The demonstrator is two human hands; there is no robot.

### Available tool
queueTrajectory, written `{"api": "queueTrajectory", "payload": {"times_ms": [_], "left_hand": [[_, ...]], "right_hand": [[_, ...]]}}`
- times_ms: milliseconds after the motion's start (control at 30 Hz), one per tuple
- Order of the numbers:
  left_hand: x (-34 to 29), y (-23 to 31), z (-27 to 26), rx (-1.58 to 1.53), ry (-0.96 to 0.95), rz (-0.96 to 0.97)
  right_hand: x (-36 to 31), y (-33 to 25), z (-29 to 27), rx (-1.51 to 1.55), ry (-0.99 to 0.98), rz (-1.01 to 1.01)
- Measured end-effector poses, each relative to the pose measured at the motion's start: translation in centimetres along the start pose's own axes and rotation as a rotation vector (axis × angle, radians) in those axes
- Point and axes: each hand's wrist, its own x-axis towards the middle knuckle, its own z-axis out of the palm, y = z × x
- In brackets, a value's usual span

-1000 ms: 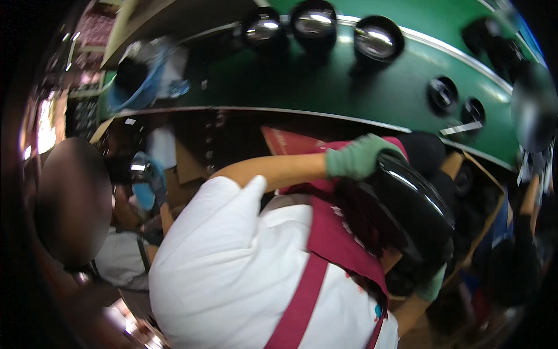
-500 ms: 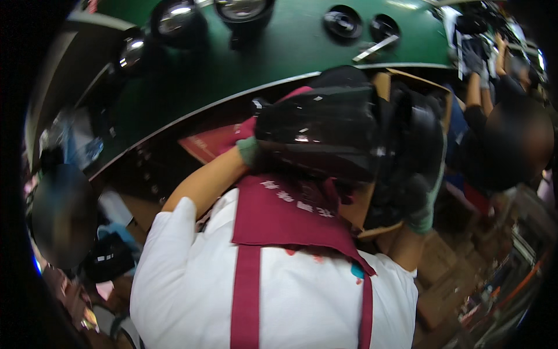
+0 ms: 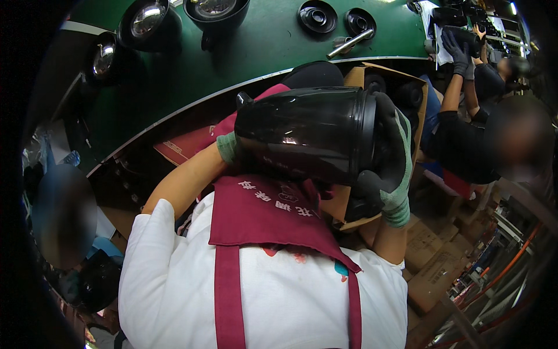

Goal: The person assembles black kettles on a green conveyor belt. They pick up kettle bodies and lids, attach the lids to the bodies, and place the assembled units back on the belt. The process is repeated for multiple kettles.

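Note:
A large glossy black tapered housing (image 3: 296, 134) lies on its side across my lap, its ribbed wide end to the right and a small knob on its narrow left end. My right hand (image 3: 388, 157), in a black-coated glove with a green cuff, is closed around the wide end, thumb low and fingers over the far side. Whether a separate part sits between that palm and the rim is hidden. My left hand (image 3: 228, 148) reaches behind the narrow end. Only its green glove cuff shows; the fingers are hidden by the housing.
An open cardboard box (image 3: 421, 131) of black round parts stands right of the housing. On the green table (image 3: 261, 49) are black bowl-shaped parts (image 3: 218, 13), two black discs (image 3: 317, 16) and a metal tube (image 3: 350, 43). A co-worker (image 3: 465, 139) works at the right.
My right hand has come left from beside the box onto the housing's wide end. The whole view has shifted, so the table and housing appear further left.

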Motion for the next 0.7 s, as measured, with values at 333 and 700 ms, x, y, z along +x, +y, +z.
{"api": "queueTrajectory", "payload": {"times_ms": [333, 700], "left_hand": [[0.7, 0.0, 0.1, -0.037, -0.039, -0.009], [0.9, 4.5, -0.1, 0.388, -0.016, 0.03]], "right_hand": [[-1.6, 2.5, 1.3, 0.128, 0.065, 0.146], [-4.1, 0.0, -1.2, 0.335, -0.122, 0.668]]}}
